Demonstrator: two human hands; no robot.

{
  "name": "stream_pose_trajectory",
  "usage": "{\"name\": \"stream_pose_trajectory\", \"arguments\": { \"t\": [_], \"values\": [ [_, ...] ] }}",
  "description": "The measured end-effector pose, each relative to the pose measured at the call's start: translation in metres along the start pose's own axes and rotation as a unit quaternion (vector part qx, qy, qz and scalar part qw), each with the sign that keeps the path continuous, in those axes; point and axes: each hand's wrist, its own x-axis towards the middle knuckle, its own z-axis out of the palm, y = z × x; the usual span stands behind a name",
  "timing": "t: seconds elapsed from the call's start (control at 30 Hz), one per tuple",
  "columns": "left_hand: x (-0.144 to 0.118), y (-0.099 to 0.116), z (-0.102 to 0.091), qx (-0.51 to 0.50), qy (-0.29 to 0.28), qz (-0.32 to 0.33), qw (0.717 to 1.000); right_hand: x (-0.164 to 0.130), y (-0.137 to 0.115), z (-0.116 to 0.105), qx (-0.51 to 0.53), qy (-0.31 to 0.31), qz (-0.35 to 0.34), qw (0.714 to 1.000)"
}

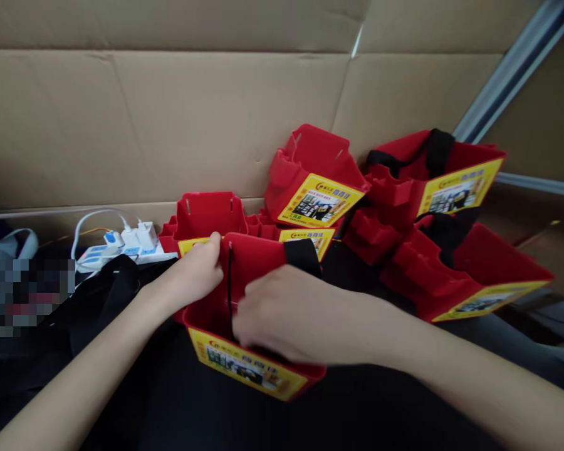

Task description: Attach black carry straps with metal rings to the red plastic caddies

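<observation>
A red plastic tool box [258, 255] with a yellow printed label is in front of me, tilted, its open top facing me. My left hand [198, 269] is closed at the back left corner of its rim; the fingertips are hidden. Inside the box, my right hand [286, 313] is curled, slightly blurred, at the lower end of a thin black line, which looks like a strap seen edge-on [230, 288] and runs down from a slot in the back wall. A wide black strap [303, 254] loops over the right part of that wall.
More red boxes stand behind, one stacked box [317, 150] without a strap, and strapped boxes [432, 169] to the right. A white power strip [122, 250] with plugs and cables lies left. Cardboard [192, 125] forms the back wall; a metal bar [507, 69] slants at right.
</observation>
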Motion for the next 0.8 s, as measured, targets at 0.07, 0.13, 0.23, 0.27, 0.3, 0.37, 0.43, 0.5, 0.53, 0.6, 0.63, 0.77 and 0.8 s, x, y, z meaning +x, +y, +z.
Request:
{"name": "stream_pose_trajectory", "arguments": {
  "t": [0.07,0.13,0.23,0.27,0.3,0.37,0.43,0.5,0.53,0.6,0.63,0.77,0.8],
  "values": [
    [0.003,-0.001,0.000,0.003,0.005,-0.001,1.000,-0.025,0.003,-0.015,0.169,-0.073,-0.160,0.970],
    [0.005,-0.002,0.000,0.005,0.006,0.000,1.000,-0.053,0.008,-0.027,0.281,-0.099,-0.165,0.940],
    [0.006,-0.002,0.001,0.010,0.012,-0.004,1.000,-0.084,0.015,-0.034,0.361,-0.093,-0.064,0.926],
    [0.006,-0.001,0.002,0.010,0.015,-0.005,1.000,-0.088,0.016,-0.034,0.375,-0.079,-0.025,0.923],
    [0.006,-0.001,0.002,0.010,0.017,-0.005,1.000,-0.087,0.016,-0.033,0.382,-0.055,0.016,0.922],
    [0.006,-0.001,0.003,0.008,0.019,-0.004,1.000,-0.073,0.012,-0.027,0.358,0.000,0.104,0.928],
    [0.005,-0.001,0.004,0.008,0.018,-0.002,1.000,-0.044,0.006,-0.017,0.273,0.052,0.191,0.941],
    [0.003,-0.002,0.003,0.008,0.014,0.006,1.000,-0.009,0.002,-0.007,0.161,0.083,0.266,0.947],
    [0.003,-0.003,0.003,0.008,0.011,0.012,1.000,0.007,0.002,-0.003,0.109,0.105,0.290,0.945],
    [0.002,-0.005,0.001,0.009,0.010,0.022,1.000,0.032,0.004,0.001,0.081,0.117,0.292,0.946],
    [0.002,-0.006,0.000,0.010,0.011,0.024,1.000,0.039,0.005,0.001,0.104,0.109,0.279,0.948],
    [0.004,-0.006,0.000,0.019,0.019,0.009,1.000,0.036,0.014,-0.002,0.200,0.090,0.237,0.946],
    [0.004,-0.005,0.001,0.022,0.021,0.004,1.000,0.033,0.016,-0.001,0.200,0.104,0.245,0.943]
  ]
}}
